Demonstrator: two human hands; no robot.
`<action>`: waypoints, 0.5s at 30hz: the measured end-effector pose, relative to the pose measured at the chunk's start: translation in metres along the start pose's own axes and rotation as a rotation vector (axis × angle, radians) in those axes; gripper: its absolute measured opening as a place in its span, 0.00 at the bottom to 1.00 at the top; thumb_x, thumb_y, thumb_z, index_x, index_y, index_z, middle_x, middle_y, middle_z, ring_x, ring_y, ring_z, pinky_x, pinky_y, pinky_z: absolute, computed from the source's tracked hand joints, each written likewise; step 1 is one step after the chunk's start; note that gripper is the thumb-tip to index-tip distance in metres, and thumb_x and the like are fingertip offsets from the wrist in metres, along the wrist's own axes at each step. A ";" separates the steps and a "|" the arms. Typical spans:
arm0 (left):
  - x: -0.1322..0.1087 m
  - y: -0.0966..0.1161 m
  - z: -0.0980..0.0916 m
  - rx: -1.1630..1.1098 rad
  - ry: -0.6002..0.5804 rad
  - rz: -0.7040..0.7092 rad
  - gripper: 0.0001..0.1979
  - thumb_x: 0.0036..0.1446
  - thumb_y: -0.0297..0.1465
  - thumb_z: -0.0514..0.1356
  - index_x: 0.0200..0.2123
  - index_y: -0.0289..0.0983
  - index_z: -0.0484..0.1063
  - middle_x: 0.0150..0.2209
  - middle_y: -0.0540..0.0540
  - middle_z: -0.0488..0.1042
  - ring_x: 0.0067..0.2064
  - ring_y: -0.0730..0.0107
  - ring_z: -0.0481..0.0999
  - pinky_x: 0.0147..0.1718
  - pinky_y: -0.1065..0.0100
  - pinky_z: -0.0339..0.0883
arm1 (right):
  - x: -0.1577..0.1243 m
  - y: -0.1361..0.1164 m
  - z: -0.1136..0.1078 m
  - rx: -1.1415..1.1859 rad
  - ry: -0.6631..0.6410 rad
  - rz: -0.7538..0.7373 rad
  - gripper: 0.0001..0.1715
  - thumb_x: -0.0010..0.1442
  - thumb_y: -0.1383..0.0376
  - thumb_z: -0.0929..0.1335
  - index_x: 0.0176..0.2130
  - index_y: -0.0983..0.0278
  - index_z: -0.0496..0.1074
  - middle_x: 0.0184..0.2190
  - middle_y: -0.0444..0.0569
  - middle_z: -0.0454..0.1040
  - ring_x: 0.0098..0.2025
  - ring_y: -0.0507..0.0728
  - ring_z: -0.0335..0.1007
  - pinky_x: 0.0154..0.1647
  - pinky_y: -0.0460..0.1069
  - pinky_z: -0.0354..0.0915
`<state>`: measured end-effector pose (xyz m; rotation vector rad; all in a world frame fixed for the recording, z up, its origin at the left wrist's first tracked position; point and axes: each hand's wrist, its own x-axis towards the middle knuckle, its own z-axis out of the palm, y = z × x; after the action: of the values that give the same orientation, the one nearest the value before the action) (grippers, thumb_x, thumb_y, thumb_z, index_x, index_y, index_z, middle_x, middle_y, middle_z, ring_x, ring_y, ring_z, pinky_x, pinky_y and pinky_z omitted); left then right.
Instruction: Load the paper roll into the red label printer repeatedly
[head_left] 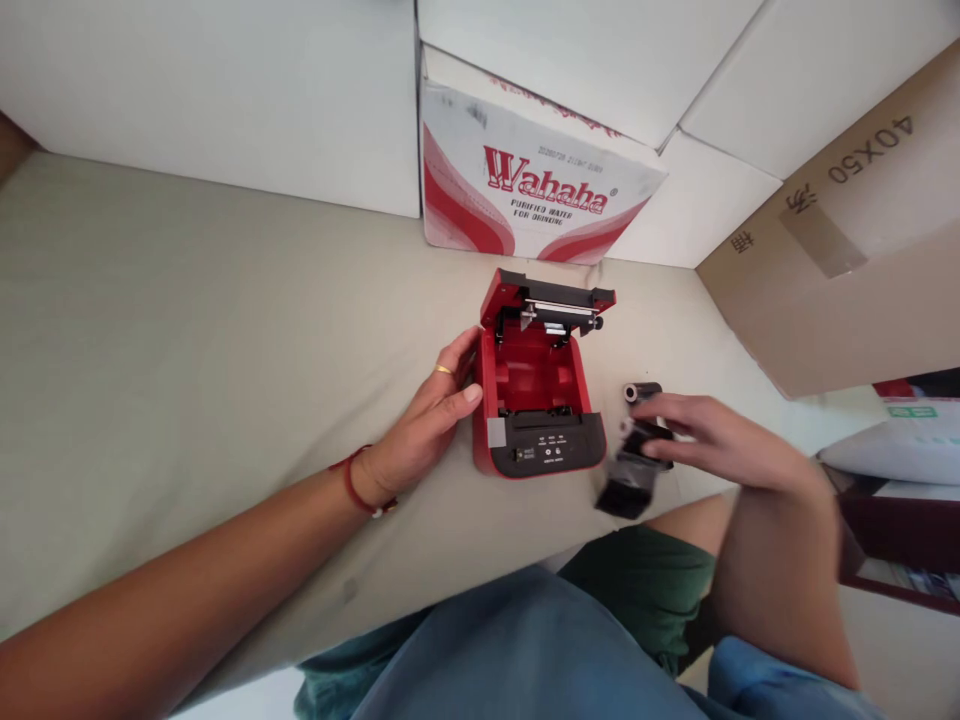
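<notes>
Counter (225,320): pale; I see white panels (225,90) backing it.
Wahaha carton (555,200): stands just behind the red printer (536,380), blocking the far side.
Cardboard box (862,230): brown, marked 40X50, hemming in my right.
Printer lid (551,292): raised over the open bay, on the counter between my hands.
Left hand (427,425): fingers open, against the printer's left wall.
Right hand (712,440): fingers closed on a blurred dark roll (628,488), just beside a black roll (649,391).

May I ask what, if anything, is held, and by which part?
The right hand apparently grips a black roll; blur hides where. The left hand touches the side of the red machine.
</notes>
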<state>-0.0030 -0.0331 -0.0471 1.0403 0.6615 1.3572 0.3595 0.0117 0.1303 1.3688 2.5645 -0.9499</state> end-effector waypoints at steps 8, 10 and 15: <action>-0.007 0.000 -0.003 0.413 0.263 0.214 0.30 0.81 0.58 0.57 0.77 0.53 0.68 0.81 0.42 0.66 0.84 0.44 0.63 0.86 0.36 0.58 | 0.001 -0.063 -0.011 0.169 0.209 -0.121 0.20 0.77 0.53 0.76 0.64 0.51 0.88 0.50 0.49 0.93 0.39 0.61 0.89 0.41 0.53 0.83; -0.013 0.008 0.000 0.630 0.307 0.406 0.26 0.84 0.53 0.55 0.76 0.53 0.70 0.75 0.41 0.71 0.81 0.44 0.67 0.84 0.36 0.60 | 0.037 -0.086 0.019 0.061 0.248 -0.103 0.20 0.78 0.58 0.73 0.64 0.55 0.87 0.56 0.51 0.92 0.48 0.62 0.90 0.51 0.55 0.84; -0.034 0.024 0.017 0.983 0.045 0.761 0.34 0.79 0.41 0.62 0.83 0.55 0.64 0.69 0.42 0.81 0.76 0.42 0.75 0.82 0.36 0.62 | 0.093 -0.118 0.051 -0.335 0.191 0.085 0.27 0.79 0.67 0.69 0.72 0.61 0.80 0.68 0.60 0.86 0.64 0.70 0.86 0.61 0.60 0.78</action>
<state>-0.0042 -0.0720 -0.0251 2.2119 1.0681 1.7191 0.2024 0.0027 0.1139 1.5122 2.6156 -0.3682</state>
